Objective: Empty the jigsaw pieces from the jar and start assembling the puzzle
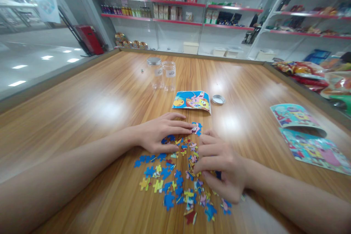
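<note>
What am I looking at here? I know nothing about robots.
No robot here: a person's bare left hand and right hand, seen from a camera worn on their head. On the wooden table lie loose jigsaw pieces, a cartoon picture card, a silver lid and, at the right, two more cards; a lidded clear jar and an open jar stand farther back. The left hand touches a seemingly joined patch of pieces; the right curls over others, and whether it grips one is hidden.

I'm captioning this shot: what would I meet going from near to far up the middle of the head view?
Loose puzzle pieces → blue-and-pink puzzle patch by the left hand → picture card → clear jars → red-edged shelves.
</note>
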Motion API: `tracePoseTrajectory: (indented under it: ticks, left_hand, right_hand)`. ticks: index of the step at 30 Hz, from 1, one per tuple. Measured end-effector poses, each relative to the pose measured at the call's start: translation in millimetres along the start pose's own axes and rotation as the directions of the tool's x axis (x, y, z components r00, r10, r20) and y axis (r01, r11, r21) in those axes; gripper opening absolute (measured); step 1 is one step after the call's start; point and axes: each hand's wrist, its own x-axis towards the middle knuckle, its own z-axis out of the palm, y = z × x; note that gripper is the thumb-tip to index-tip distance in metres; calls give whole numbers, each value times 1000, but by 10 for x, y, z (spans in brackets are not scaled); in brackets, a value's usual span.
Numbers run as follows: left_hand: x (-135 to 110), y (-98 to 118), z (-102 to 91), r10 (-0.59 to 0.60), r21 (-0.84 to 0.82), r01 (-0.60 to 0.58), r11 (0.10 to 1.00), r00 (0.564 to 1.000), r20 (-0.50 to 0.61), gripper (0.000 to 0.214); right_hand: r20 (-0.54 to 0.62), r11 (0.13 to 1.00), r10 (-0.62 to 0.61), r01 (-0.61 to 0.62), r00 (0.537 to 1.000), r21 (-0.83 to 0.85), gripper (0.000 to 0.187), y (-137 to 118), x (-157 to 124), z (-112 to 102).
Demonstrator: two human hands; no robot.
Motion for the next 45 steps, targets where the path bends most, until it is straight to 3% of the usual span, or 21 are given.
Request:
tracePoseTrajectory:
  ticks: [5,14,25,32,45]
  left_hand:
    - [-1,-15,-2,10,-10,-10,1000,1000,1,67]
    - [21,10,-20,22,-24,-22,999,1000,-18,66]
    - [15,20,-29,11,-23,-12,1000,1000,-22,66]
    - [1,7,-16,-11,-18,11,1000,1000,-2,65]
    - [2,8,-13,-20,-2,20,1000,1000,15,65]
  right_hand:
    - [137,997,-80,77,987,21,17,-60,-19,10]
    - [257,995,-81,92,963,-31,25,-142,-26,105]
    - [229,998,-48,54,972,-20,15,-116,-45,160]
    - [129,998,8,-1,992,-55,17,-116,3,146]
    - [111,989,69,-54,991,-138,15,-81,-6,123]
